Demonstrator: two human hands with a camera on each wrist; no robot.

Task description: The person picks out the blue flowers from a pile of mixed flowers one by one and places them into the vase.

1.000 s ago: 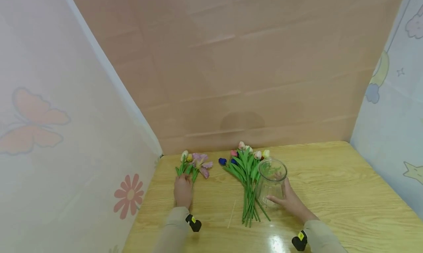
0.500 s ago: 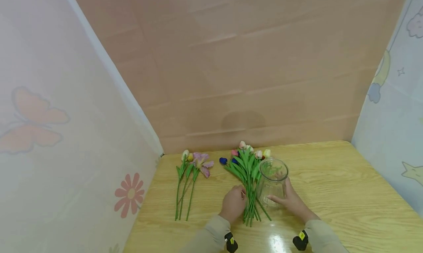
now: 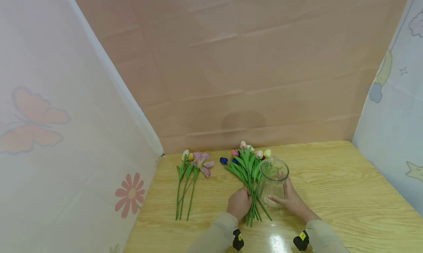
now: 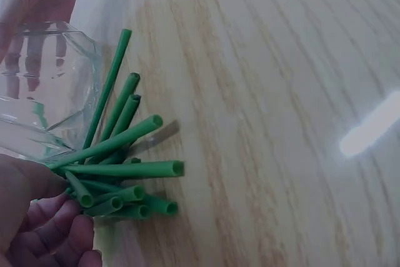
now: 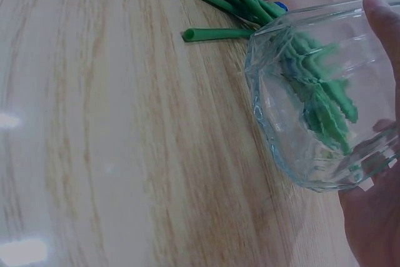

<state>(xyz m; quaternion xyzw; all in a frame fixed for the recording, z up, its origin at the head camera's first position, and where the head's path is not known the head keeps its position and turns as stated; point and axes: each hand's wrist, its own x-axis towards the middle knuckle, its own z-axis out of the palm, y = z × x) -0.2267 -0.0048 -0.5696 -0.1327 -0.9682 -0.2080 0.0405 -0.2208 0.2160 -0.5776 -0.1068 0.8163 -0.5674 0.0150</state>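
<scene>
My left hand point(image 3: 239, 203) is at the stems of a bunch of artificial tulips point(image 3: 247, 168) in the middle of the table. In the left wrist view its thumb and fingers pinch the green stems point(image 4: 119, 161), whose cut ends fan out past the fingers. My right hand point(image 3: 290, 201) holds a clear glass vase point(image 3: 272, 188) around its side, just right of the bunch. The vase point(image 5: 312, 98) is faceted near its base, and green leaves show through the glass. Blue, pink, white and yellow blooms point toward the back wall.
Several separate flowers lie to the left: a white tulip point(image 3: 185, 154), a yellow one point(image 3: 190, 156) and a large purple bloom point(image 3: 202, 163). The wooden table point(image 3: 330, 179) meets a brown backdrop point(image 3: 248, 80) behind, with printed wall sheets at both sides.
My left hand has left the separate flowers on the left, moved right to the tulip bunch and closed its fingers on the stems. The right hand and vase have stayed in place.
</scene>
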